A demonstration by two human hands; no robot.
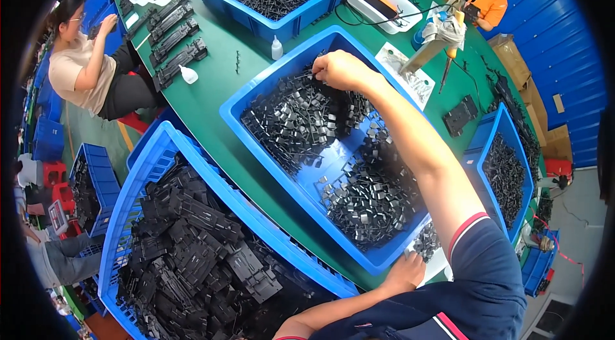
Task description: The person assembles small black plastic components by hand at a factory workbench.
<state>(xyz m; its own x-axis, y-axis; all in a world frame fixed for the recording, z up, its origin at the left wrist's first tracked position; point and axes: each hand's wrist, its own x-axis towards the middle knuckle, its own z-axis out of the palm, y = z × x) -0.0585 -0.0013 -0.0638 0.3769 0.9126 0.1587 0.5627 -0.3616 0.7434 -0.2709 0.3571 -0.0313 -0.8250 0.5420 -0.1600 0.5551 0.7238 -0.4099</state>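
Observation:
My right hand (346, 71) reaches across to the far rim of a large blue bin (282, 181). Its fingers are curled together at dark parts by the inner wall; what they pinch is too small to make out. Inside the bin lie small black and shiny metal clips (368, 202), heaped in two piles with bare blue bottom between. Close to the bin's near right corner is my left hand (406, 273), its fingers bent and closed beside more small clips (426, 242) on a white surface. Whatever they hold is hidden.
At the lower left stands a blue basket (138, 212) of flat black plastic housings. Another blue bin (314, 10) and a smaller one (479, 164) hold black parts. A soldering iron (446, 64) hangs from a stand. Two people (83, 71) work at the green table (221, 106).

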